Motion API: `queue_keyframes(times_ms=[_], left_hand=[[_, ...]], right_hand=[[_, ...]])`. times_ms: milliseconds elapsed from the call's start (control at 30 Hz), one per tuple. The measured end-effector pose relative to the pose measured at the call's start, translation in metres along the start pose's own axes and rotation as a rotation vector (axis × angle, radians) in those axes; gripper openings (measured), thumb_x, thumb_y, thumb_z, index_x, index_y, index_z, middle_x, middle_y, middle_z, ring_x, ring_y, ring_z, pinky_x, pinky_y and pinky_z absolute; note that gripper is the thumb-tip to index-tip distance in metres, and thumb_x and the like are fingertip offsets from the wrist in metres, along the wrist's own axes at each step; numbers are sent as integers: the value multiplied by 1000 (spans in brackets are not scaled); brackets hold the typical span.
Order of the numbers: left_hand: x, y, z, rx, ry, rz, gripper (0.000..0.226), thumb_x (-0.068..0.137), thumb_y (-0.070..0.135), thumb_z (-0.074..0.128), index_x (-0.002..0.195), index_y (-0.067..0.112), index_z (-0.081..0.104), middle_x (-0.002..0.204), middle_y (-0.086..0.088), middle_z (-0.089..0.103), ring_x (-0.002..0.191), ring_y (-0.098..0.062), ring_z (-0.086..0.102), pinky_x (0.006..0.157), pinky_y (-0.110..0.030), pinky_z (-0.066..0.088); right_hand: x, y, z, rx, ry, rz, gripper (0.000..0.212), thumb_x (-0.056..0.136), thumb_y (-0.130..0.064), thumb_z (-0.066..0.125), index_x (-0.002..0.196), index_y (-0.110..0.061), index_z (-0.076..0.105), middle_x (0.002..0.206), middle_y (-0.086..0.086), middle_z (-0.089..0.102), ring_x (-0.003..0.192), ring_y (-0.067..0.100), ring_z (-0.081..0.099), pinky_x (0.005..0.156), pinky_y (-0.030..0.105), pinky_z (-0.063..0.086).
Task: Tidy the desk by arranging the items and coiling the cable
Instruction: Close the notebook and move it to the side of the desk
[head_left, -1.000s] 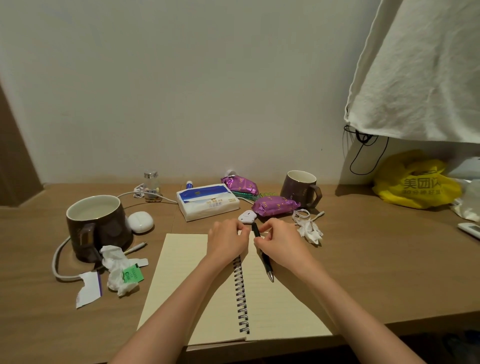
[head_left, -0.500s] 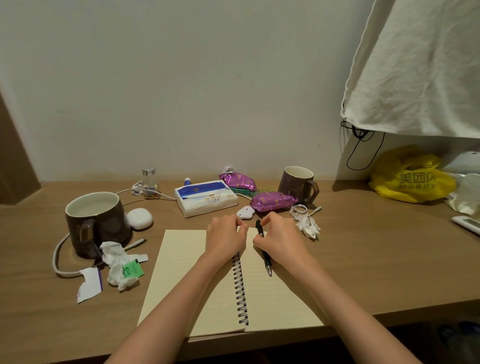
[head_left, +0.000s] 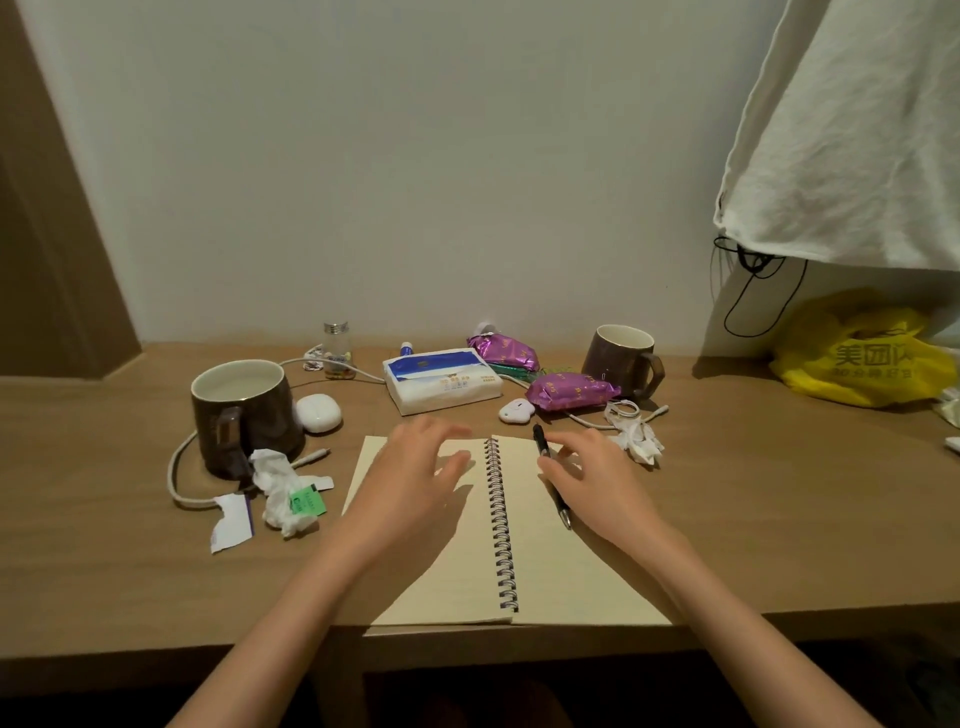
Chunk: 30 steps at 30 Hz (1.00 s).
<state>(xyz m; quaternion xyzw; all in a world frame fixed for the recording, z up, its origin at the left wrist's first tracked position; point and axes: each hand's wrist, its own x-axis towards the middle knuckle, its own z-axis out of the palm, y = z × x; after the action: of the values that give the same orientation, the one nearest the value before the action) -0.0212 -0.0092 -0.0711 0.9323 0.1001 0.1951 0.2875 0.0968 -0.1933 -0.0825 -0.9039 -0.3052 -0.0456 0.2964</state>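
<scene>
Cable looped round the mug at centre left; left hand and right hand, fingers spread and holding nothing, were over the notebook, which reached the front edge of the desk; open wood lay lower right.

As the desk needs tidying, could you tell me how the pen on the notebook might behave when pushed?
The pen looks slim and rigid, so it would likely slide or roll on the flat notebook. The spiral binding might stop it going left. It is probably light for its size.
</scene>
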Motion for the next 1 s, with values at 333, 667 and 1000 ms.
queue_keyframes(times_ms=[333, 667, 1000], left_hand=[[-108, -9, -29, 394, -328, 49, 91, 64, 91, 33, 143, 54, 6, 154, 25, -1, 144, -7, -3, 117, -35, 0], [-137, -17, -40, 185, -123, 131, 69, 83, 27, 66, 136, 53, 31, 144, 31, 28, 134, 9, 24, 111, -23, 27], [-140, 13, -42, -904, 78, -237, 71, 82, 29, 58, 143, 39, 25, 132, 16, 53, 110, 9, 56, 89, -15, 50]], right_hand=[[-32, 7, 2, -188, -51, -44, 44, 101, -42, 26, 138, -27, 43, 140, -4, 48, 131, 18, 37, 110, 40, 29], [-37, -3, -9, -141, -115, -104, 42, 103, -35, 29, 135, -18, 48, 137, 0, 53, 127, 17, 42, 105, 31, 28], [-34, -1, -5, -92, -89, -121, 37, 103, -33, 27, 113, -17, 59, 118, 3, 62, 107, 18, 49, 89, 29, 31]])
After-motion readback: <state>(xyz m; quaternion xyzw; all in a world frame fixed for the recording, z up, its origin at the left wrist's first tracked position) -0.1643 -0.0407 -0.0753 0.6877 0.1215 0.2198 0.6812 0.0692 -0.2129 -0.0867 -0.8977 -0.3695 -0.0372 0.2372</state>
